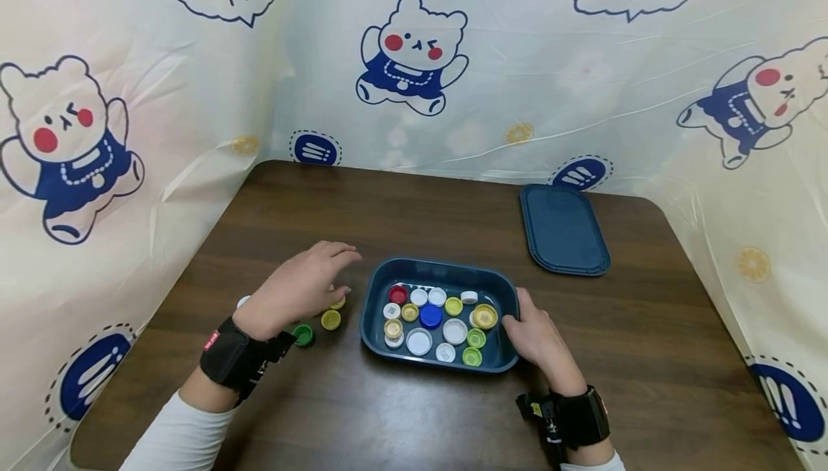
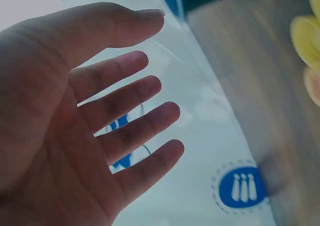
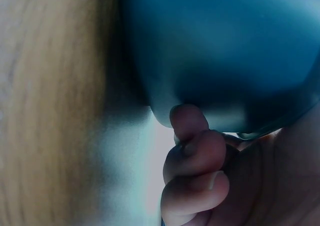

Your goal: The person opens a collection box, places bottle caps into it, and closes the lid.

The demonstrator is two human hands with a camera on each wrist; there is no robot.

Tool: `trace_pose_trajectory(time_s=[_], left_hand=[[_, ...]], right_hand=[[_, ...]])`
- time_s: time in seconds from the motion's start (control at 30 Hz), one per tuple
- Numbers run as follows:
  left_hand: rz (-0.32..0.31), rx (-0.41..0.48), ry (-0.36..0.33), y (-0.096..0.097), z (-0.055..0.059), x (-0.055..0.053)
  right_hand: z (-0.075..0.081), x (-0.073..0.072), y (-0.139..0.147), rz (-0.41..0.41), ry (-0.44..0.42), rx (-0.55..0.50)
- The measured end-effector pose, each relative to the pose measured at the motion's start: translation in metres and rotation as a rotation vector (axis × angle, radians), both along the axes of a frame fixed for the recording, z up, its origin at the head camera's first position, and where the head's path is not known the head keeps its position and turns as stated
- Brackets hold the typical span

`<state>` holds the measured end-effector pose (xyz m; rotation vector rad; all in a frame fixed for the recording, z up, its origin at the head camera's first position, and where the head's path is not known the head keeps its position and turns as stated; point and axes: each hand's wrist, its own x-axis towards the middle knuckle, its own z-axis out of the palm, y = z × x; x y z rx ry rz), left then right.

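Behind everything we see a printed curtain [image 1: 517, 47], with bears and the word "happy", enclosing a brown wood-grain table [image 1: 414, 421]. On the table's near half sits a deep blue tray [image 1: 446, 275], and beyond its right end lies a flat blue lid-like panel [image 1: 565, 230], well apart from it.

The right hand [image 1: 540, 334] grips the tray's right end, thumb at the rim. The left hand [image 1: 300, 280] hovers left of the tray, fingers extended and parted, with nothing in its grasp.

Smallest are the plastic bottle caps: the tray holds many, including a large blue cap [image 1: 430, 316] and a red cap [image 1: 397, 294]. Outside, near the left hand, lie a green cap [image 1: 303, 335] and a yellow cap [image 1: 331, 320], with others partly hidden by that hand.

We judge the step in hand to be gathering caps into the tray while the right hand steadies it; the next move probably calls for the left fingers to lower and pinch a loose one.

Only the left wrist view shows us the bare palm; only the right wrist view shows the fingers curled against the tray's outer wall. The head view alone reveals the tray's contents.
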<state>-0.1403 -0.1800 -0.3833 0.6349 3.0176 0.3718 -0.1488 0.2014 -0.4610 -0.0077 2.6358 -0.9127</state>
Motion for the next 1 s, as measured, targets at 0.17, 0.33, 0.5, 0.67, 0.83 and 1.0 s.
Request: trace_pose_trajectory(time_s=[0.17, 0.33, 0.5, 0.67, 0.83, 1.0], left_hand=[[0.060, 0.019, -0.058, -0.016, -0.014, 0.000], [0.090, 0.008, -0.128, -0.022, -0.036, -0.003], [0.060, 0.002, -0.179, -0.023, -0.053, -0.005], [0.028, 0.013, -0.166, -0.024, -0.059, -0.006], [0.017, 0.019, -0.157, -0.024, -0.060, -0.005], [0.005, 0.013, -0.147, -0.023, -0.059, -0.006]], right_hand=[[0.001, 0.000, 0.001, 0.003, 0.003, 0.001], [-0.001, -0.001, 0.001, 0.005, 0.000, -0.002], [-0.003, 0.000, 0.000, 0.006, -0.003, -0.010], [-0.003, 0.000, 0.000, 0.001, -0.001, -0.007], [-0.003, 0.000, 0.001, -0.003, 0.004, -0.010], [-0.003, -0.001, 0.000, -0.003, 0.005, -0.012]])
